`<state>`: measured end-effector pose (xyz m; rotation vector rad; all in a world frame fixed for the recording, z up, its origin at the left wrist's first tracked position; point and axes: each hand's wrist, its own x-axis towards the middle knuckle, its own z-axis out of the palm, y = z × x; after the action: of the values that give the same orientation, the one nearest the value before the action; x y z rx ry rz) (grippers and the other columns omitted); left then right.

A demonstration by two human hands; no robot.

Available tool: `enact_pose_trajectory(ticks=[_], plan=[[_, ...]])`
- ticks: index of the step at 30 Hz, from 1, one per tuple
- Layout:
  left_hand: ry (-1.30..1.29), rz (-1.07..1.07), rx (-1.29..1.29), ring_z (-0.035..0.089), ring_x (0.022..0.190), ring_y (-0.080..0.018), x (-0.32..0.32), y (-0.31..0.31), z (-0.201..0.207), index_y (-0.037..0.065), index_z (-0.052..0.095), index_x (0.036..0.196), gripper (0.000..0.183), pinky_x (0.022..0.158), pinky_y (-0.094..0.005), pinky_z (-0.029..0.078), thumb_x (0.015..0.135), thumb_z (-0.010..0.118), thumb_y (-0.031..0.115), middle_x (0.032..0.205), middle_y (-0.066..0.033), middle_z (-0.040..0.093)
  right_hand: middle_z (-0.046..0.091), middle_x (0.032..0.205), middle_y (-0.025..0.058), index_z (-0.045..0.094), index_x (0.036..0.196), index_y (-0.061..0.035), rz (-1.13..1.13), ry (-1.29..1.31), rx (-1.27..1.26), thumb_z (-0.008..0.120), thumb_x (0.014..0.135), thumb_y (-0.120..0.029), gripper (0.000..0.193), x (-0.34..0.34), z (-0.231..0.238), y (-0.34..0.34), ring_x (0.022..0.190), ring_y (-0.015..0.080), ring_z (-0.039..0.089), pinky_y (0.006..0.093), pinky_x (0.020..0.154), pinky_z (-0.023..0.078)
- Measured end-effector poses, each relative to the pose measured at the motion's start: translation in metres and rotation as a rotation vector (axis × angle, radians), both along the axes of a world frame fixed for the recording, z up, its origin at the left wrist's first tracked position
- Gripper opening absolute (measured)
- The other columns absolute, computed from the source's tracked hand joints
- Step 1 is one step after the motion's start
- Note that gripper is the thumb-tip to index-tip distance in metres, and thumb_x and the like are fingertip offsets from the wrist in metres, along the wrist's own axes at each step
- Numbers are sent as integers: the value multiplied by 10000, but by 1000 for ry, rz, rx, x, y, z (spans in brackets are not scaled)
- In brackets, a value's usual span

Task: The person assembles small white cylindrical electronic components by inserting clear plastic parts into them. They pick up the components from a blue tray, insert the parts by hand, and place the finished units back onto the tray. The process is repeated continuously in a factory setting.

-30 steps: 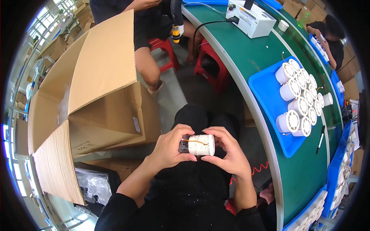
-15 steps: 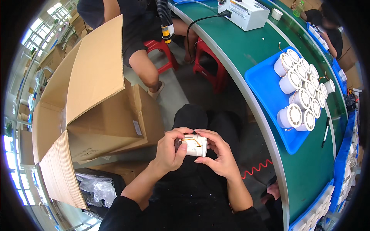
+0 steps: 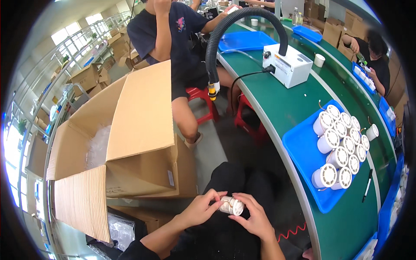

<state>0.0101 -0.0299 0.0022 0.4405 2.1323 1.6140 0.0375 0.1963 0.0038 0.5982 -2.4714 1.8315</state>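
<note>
Above my lap I hold a white plastic cylinder (image 3: 232, 206) with a thin brownish wire across its side. Its round end is turned toward the lower right. My left hand (image 3: 203, 209) pinches at the wire side, thumb and fingertips close together; whether they grip the wire or the cylinder's edge is hard to see. With thumb and fingers my right hand (image 3: 255, 216) clasps the cylinder around its right end. Similar white cylinders (image 3: 340, 156) with slotted round ends stand grouped in a blue tray (image 3: 299, 149) on the green table to my right.
A big open cardboard box (image 3: 141, 112) with clear plastic inside stands at my left. The green table (image 3: 277, 102) curves along my right, carrying a white machine (image 3: 288, 65) with a black hose and a marker (image 3: 367, 185). Co-workers sit beyond the box and at far right.
The view has tilted up, so everything sits lower in the picture. The cylinder has turned, bringing its round end more into sight, and my left fingers have shifted to a pinch.
</note>
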Motion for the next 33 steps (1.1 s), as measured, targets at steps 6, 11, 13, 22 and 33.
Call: enact_pose_trajectory(ticks=[6, 11, 13, 22, 33], plan=[[122, 135, -40, 669, 897, -259, 8, 9, -6, 9, 406, 1008, 126, 836, -339, 518, 1021, 445, 128, 1200, -257, 618, 559, 1292, 150, 541, 1271, -19, -18, -46, -56, 842, 726, -109, 629, 2, -14, 2, 1100, 248, 621, 325, 858, 536], [349, 348, 233, 635, 948, -230, 4, 28, -35, 1, 378, 998, 155, 866, -342, 510, 1046, 373, 148, 1102, -222, 610, 548, 1275, 141, 529, 1284, -11, -75, -125, -159, 862, 701, -101, 677, 1, -15, -14, 1033, 205, 633, 298, 814, 543], [339, 403, 390, 625, 970, -226, 1, 36, -35, -2, 363, 998, 178, 871, -346, 510, 1054, 352, 167, 1080, -213, 595, 555, 1253, 135, 531, 1286, -15, -109, -107, -233, 876, 680, -107, 704, 2, -13, -20, 998, 191, 636, 289, 793, 544], [506, 384, 457, 582, 890, -201, -7, 46, -27, 23, 320, 1025, 232, 818, -333, 501, 1054, 368, 248, 1023, -212, 567, 590, 1220, 157, 544, 1269, -13, -148, 42, -215, 900, 638, -215, 752, -7, -10, -22, 1000, 221, 645, 311, 799, 550], [516, 434, 448, 572, 872, -174, -16, 46, -9, 32, 320, 1000, 144, 808, -308, 490, 1045, 361, 162, 1026, -192, 568, 538, 1363, 173, 475, 1378, -17, -25, -68, -301, 824, 739, -103, 733, -12, 6, -18, 1086, 252, 613, 314, 876, 512]])
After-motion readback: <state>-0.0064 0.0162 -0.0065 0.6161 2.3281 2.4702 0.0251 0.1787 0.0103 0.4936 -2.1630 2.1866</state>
